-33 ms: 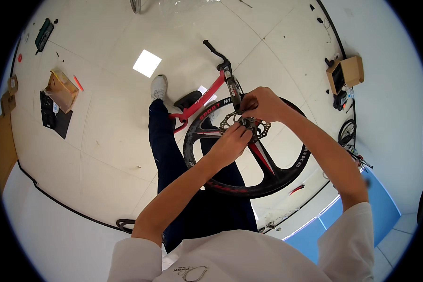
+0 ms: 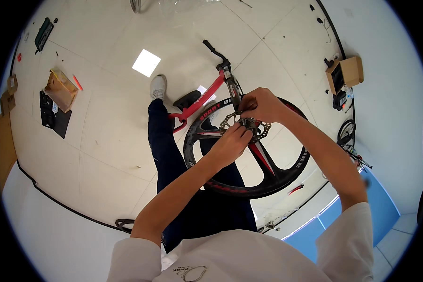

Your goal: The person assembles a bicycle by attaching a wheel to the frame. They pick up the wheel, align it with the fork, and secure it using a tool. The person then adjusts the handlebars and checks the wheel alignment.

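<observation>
A black spoked bicycle wheel (image 2: pixel 278 181) with red and white markings rests across my thighs. The silver brake disc (image 2: pixel 266 130) sits at its centre, around the hub. My left hand (image 2: pixel 229 145) is closed at the near side of the hub, its fingertips pinched against the axle area. Beyond it, my right hand (image 2: pixel 264 105) has its fingers curled together by the lower end of the bicycle fork (image 2: pixel 232 89). What either hand pinches is hidden by the fingers. The fork joins a red bicycle frame (image 2: pixel 207 95) with a black handlebar (image 2: pixel 214 48).
Beside the frame is a black saddle (image 2: pixel 187 100). On the tiled floor at left lie an opened brown package (image 2: pixel 61 91), a black sheet (image 2: pixel 61 123) and a dark green case (image 2: pixel 43 35). An open cardboard box (image 2: pixel 351 70) and a small bicycle (image 2: pixel 347 133) are by the right wall.
</observation>
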The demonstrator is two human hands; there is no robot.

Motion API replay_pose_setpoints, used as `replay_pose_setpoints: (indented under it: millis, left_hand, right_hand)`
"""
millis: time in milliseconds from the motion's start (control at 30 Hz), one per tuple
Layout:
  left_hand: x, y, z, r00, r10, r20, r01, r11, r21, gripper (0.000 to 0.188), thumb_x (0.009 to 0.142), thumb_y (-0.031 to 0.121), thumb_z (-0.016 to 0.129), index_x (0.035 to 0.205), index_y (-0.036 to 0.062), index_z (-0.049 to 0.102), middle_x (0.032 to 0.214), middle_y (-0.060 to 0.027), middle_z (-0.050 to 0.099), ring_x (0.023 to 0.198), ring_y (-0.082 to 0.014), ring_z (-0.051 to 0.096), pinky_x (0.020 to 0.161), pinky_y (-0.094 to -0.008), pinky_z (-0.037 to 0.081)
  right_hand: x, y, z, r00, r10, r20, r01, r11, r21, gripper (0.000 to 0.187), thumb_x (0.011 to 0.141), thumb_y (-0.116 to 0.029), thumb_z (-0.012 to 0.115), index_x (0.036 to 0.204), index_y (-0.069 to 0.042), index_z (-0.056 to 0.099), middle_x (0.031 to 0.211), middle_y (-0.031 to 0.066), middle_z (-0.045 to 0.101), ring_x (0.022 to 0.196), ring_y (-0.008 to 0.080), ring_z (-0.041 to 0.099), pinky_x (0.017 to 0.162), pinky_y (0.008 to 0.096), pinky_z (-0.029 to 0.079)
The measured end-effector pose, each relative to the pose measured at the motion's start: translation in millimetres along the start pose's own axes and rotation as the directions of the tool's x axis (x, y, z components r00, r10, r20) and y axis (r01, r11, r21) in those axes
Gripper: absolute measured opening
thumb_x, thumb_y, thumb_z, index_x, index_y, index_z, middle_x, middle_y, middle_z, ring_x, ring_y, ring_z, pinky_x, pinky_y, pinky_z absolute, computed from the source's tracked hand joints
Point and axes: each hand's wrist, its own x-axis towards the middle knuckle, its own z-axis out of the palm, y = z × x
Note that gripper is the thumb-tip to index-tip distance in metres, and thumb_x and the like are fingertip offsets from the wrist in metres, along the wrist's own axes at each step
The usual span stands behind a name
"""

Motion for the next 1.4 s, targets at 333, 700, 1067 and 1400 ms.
replay_pose_setpoints:
  millis: [333,700,1067,1400]
  left_hand:
    - [3,-8,10,0.999,-0.011,-0.030,0.011,1.000,-0.001,0.027,0.070,-0.001,0.066,0.092,0.0010,0.050,0.093,-0.0157,0.051,0.095,-0.0338,0.050,0.087,-0.0406,0.044]
    - [-2,-10,22,0.999,-0.015,-0.051,0.019,0.997,0.073,0.022,0.072,0.000,0.062,0.091,0.0009,0.051,0.091,-0.0145,0.053,0.095,-0.0322,0.052,0.088,-0.0403,0.045]
    - [3,-20,20,0.998,-0.042,-0.049,0.045,0.997,0.069,0.032,0.067,-0.004,0.067,0.093,0.0004,0.050,0.092,-0.0161,0.053,0.093,-0.0346,0.050,0.084,-0.0413,0.044]
    - [3,-24,20,0.996,-0.051,-0.067,0.055,0.997,0.060,0.032,0.066,-0.004,0.067,0.092,0.0002,0.050,0.092,-0.0156,0.052,0.093,-0.0344,0.050,0.084,-0.0416,0.044]
  right_hand:
    - [7,32,22,0.996,-0.030,-0.085,0.031,0.999,0.015,0.019,0.064,-0.007,0.072,0.082,0.001,0.071,0.078,0.0143,0.071,0.074,0.0247,0.070,0.071,0.0310,0.055]
    - [18,40,35,0.984,-0.071,-0.164,0.019,0.954,-0.299,0.027,0.064,-0.022,0.077,0.074,0.000,0.064,0.069,0.0119,0.066,0.064,0.0237,0.065,0.061,0.0339,0.050]
    - [13,37,25,0.977,-0.153,-0.148,0.136,0.984,-0.117,0.020,0.077,-0.016,0.069,0.089,-0.001,0.066,0.073,0.0135,0.066,0.064,0.0244,0.062,0.061,0.0339,0.047]
    - [10,45,20,0.984,-0.122,-0.127,0.112,0.990,-0.086,0.021,0.078,-0.010,0.065,0.096,0.000,0.066,0.082,0.0145,0.068,0.073,0.0251,0.066,0.070,0.0340,0.052]
